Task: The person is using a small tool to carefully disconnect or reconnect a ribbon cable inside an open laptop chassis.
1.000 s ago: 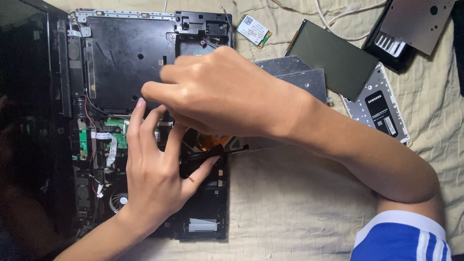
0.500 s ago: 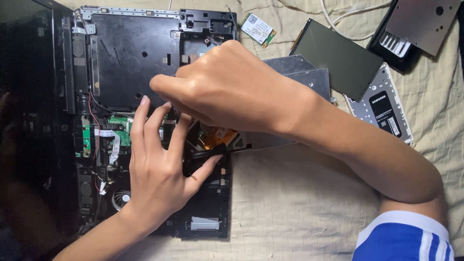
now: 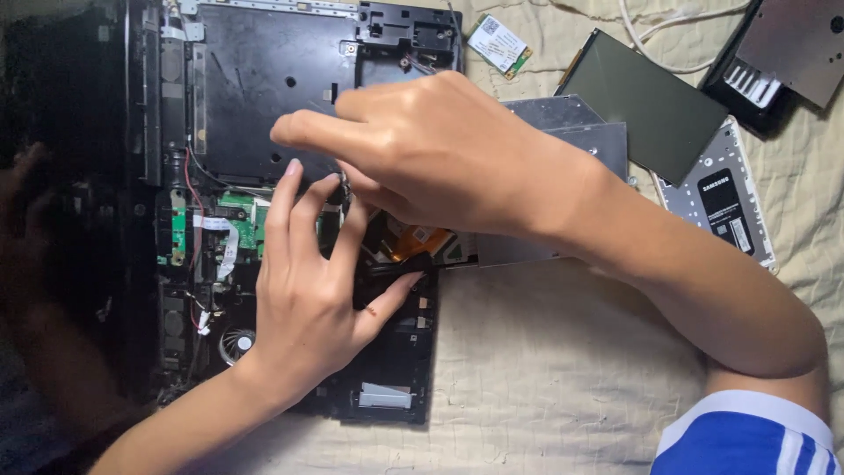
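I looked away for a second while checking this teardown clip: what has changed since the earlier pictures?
Very little. The right hand has edged slightly toward the opened laptop, fingertips still pinched beside the left hand, which stays spread over the circuit boards. Nothing visibly taken or released. The small wireless card, dark panel and silver drive lie as before.

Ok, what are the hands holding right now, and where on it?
Cannot be told: both the left hand and right hand press fingertips into the opened laptop, hiding any grip.
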